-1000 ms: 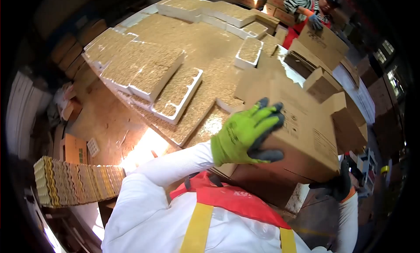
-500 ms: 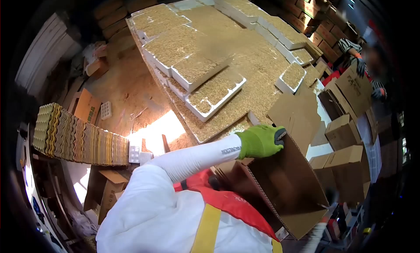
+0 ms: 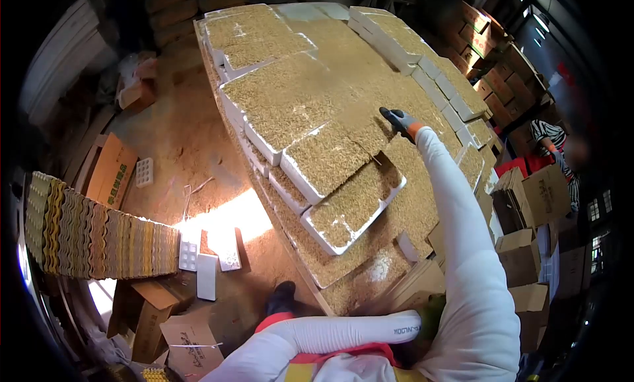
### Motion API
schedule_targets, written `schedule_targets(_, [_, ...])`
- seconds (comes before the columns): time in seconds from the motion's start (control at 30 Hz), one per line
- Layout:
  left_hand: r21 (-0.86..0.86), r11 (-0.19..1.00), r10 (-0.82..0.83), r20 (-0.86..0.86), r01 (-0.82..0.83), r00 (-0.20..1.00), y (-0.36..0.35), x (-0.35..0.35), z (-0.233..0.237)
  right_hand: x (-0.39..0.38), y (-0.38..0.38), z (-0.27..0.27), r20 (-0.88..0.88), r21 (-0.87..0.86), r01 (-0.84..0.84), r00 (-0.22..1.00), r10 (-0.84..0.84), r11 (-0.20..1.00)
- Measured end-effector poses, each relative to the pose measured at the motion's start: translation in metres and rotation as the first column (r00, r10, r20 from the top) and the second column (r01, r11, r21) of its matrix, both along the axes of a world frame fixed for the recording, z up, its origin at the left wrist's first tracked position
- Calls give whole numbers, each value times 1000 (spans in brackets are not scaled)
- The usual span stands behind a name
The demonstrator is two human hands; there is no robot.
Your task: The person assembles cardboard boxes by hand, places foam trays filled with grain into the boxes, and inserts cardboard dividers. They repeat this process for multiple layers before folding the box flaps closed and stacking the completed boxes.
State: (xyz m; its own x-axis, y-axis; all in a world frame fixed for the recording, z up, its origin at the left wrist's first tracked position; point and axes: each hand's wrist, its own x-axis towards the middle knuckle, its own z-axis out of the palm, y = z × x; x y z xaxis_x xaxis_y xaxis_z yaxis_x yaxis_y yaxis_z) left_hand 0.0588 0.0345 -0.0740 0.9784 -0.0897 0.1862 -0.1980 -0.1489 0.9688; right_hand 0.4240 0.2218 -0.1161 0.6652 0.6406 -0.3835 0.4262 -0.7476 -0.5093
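Pointing out past the near filled white tray (image 3: 299,180), the right hand (image 3: 400,123) is showing fingers slightly parted, nothing visibly held. Working well likely means keeping the sleeve off the loose fill and gripping by the rim. The tray is lying just on the body side of the fingertips, contact unclear. The left hand (image 3: 432,314) is resting near a cardboard carton (image 3: 417,286), fingers hidden, can't tell.
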Motion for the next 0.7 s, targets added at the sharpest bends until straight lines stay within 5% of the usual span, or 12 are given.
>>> schedule_targets(0.07, [-15, 1000, 13, -4, -13, 1000, 5, 1, -4, -1, 18, -21, -258, 33, -72, 963, 78, 997])
schedule_targets(0.13, [-22, 1000, 10, -17, -11, 1000, 7, 1, -7, 1, 10, -26, -297, 134, -5, 954, 45, 991])
schedule_targets(0.23, [-14, 1000, 2, -27, -3, 1000, 4, 2, 0, -19, -29, 0, -285, 231, 42, 958, 26, 972])
schedule_targets(0.33, [-109, 970, -231, -109, 219, 967, 4, 23, 8, -59, -103, 52, -221, 366, 212, 966, -136, 906])
schedule_targets(0.4, [-69, 988, -137, -18, 135, 990, -14, 23, -8, -54, -189, 68, -62, 434, 211, 977, -204, 876])
schedule_targets(0.53, [-54, 988, -145, -58, 142, 988, -8, 21, 1, -173, -341, 164, -363, 569, 619, 779, -510, 541])
schedule_targets(0.6, [-113, 975, -207, -131, 193, 970, -9, 25, 0, -243, -403, 194, -417, 635, 688, 687, -595, 350])
schedule_targets(0.63, [-138, 966, -240, -162, 218, 957, -11, 28, -3, -268, -435, 208, -571, 554, 792, 585, -576, 256])
schedule_targets(0.7, [171, 967, -204, 84, 187, 975, -11, 26, -22, -338, -466, 233, -574, 493, 854, 463, -676, 166])
